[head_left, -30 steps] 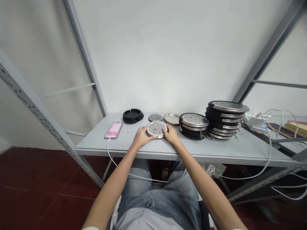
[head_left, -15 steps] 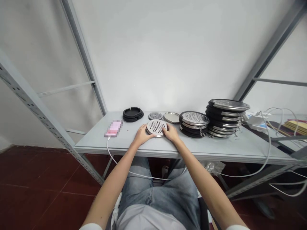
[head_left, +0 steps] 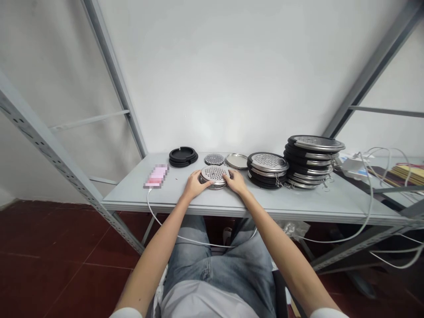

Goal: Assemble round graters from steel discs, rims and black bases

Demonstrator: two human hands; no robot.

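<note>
A round perforated metal disc with a shiny rim is between my two hands at the front of the grey table. My left hand is wrapped round its left edge, thumb along the near rim. On the opposite side my right hand grips the edge, with the thumb resting on the holed top. Some rim layers show beneath the disc; what lies under it is partly hidden. Just behind are a smaller perforated disc and a plain shiny metal lid.
Black rings are stacked at the back left, near a blurred pink phone on a white cable. To the right stand a low stack and a taller stack of black-and-metal discs with small chains. Metal posts frame the table.
The disc between my hands sits slightly higher and tilts a little, showing more of the rim beneath it. Both hands keep their grip; the other things stay put.
</note>
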